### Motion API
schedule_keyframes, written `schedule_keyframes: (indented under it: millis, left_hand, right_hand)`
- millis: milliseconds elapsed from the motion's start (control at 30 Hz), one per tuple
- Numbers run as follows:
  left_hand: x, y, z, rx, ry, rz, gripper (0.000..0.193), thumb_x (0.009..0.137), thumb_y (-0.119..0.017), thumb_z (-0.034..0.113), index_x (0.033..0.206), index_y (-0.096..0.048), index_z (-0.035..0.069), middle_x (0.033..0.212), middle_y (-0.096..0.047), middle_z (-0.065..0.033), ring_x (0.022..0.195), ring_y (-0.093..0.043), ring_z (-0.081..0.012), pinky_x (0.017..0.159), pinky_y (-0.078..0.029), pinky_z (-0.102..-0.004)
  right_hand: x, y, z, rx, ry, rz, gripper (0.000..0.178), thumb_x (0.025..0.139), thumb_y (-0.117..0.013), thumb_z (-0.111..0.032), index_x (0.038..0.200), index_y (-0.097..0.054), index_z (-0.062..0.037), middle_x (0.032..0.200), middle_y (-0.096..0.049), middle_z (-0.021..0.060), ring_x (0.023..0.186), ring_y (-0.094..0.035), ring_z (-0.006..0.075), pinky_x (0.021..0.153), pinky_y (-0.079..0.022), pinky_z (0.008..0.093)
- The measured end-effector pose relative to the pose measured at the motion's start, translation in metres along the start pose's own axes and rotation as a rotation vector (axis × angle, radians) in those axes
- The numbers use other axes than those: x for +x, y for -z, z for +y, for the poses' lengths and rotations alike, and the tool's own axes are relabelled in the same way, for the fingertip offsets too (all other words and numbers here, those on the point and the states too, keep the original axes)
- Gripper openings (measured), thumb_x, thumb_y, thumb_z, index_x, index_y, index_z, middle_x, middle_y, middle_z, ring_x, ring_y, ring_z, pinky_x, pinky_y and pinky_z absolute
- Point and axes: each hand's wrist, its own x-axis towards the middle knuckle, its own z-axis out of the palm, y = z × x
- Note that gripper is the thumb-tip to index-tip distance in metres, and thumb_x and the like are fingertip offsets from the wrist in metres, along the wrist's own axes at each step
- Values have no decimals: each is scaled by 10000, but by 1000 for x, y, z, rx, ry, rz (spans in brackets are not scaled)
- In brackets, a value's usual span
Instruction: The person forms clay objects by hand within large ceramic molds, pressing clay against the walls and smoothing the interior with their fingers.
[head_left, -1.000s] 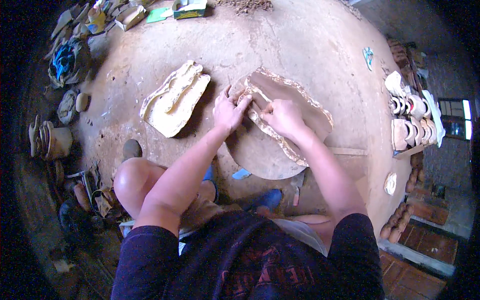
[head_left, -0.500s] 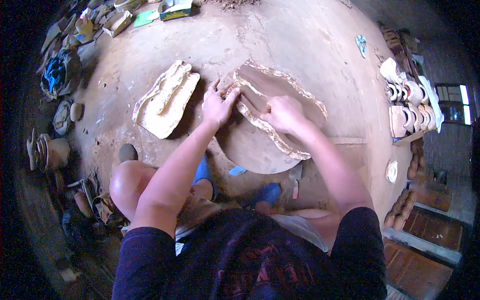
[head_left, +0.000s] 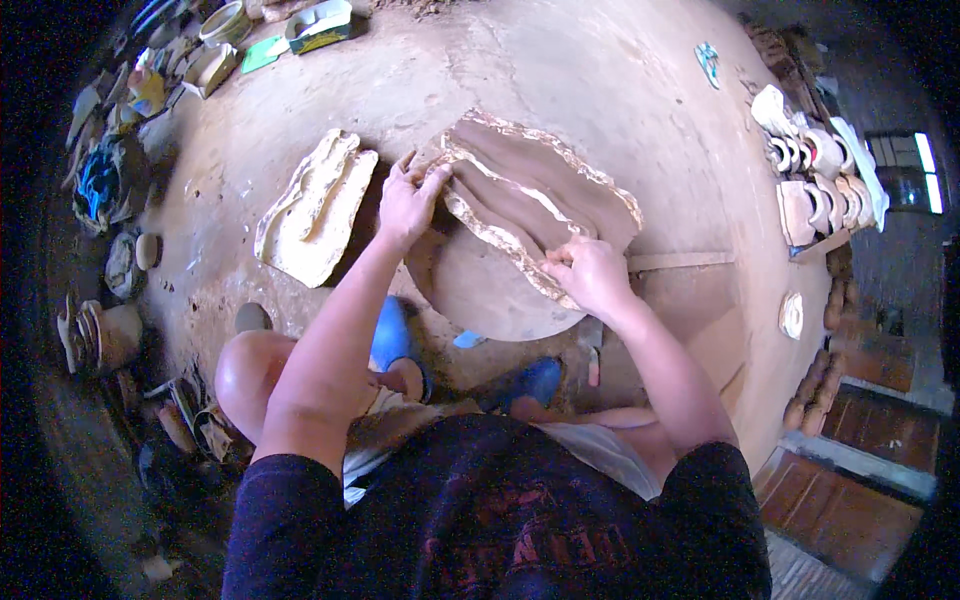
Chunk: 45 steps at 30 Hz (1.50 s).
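A plaster mould (head_left: 625,200) with a rough white rim stands on a round board (head_left: 475,305) in front of me. Brown clay (head_left: 510,150) lines its long hollows, divided by a pale ridge. At the mould's left rim, my left hand (head_left: 408,210) rests with its thumb on the edge and its fingers apart. My right hand (head_left: 592,275) is at the near right end, fingers curled down against the clay by the rim; whatever is between the fingertips is hidden. To the left lies a second, cream plaster mould piece (head_left: 312,210), which neither hand touches.
Boxes (head_left: 320,25) and clutter line the far left, with a blue plastic bag (head_left: 98,185) nearer. Curved clay pieces (head_left: 825,212) are stacked at right. A wooden strip (head_left: 682,260) lies beside the board. My blue-shod feet (head_left: 538,382) are close below it.
My right hand has moved toward me along the clay to the near rim, uncovering the pale ridge. My left hand stays at the left rim. The whole view has shifted slightly.
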Motion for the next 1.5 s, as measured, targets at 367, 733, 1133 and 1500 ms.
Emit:
schedule_keyframes:
  millis: [367,733,1133,1500]
  left_hand:
    - [33,-4,-2,-110,-18,-118,642,933,-689,537,1276,-722,-6,1590,-440,-212,1459,-436,-284,1211,-306,-347]
    - [47,1,2,-86,-39,-126,633,946,-704,461,1262,-685,-88,1250,-700,-176,1197,-617,-225,1080,-427,-322]
    - [52,5,-6,-51,-17,-184,683,978,-642,494,1328,-644,-92,1565,-481,-223,1437,-457,-274,1195,-319,-356]
    - [14,16,-13,747,-593,-200,558,927,-614,139,1479,-538,114,1374,-605,-193,1311,-518,-345,1187,-339,-448]
  right_hand:
    - [-44,5,41,-237,103,-100,282,916,-708,-386,981,-816,-134,899,-705,81,865,-705,285,757,-556,430]
    - [-105,-1,93,309,-123,122,200,925,-764,-192,1040,-788,-30,946,-758,74,819,-717,186,765,-565,329]
    - [-123,-74,55,593,-267,510,255,920,-756,-130,1125,-759,20,978,-766,161,897,-739,231,822,-557,321]
    - [-193,37,126,1222,-563,307,142,896,-750,-58,1008,-663,-55,873,-747,94,697,-686,131,578,-529,282]
